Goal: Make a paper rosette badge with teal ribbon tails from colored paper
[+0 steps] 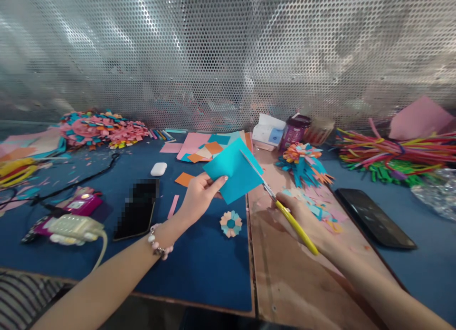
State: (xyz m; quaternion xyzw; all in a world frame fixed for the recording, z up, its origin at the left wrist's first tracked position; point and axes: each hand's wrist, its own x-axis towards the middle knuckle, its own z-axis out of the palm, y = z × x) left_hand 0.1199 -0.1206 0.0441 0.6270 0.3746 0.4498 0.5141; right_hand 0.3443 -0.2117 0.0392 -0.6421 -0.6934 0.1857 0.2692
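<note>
Bare forearms [107,273] point toward a turquoise paper square [237,170], corner-up above the blue table [199,273]. The left hand [199,194], nearer, pinches its lower-left side; the right hand [301,211], off its lower-right, grips yellow-handled scissors [285,213], their long axis slanting up-left across it (whether the blades are closed, I cannot tell). Below lies a paper rosette [231,224].

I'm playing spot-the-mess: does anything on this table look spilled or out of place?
Yes: paper scraps lie scattered over the brown strip near the right hand. They look odd because they're strewn loosely, not stacked.
</note>
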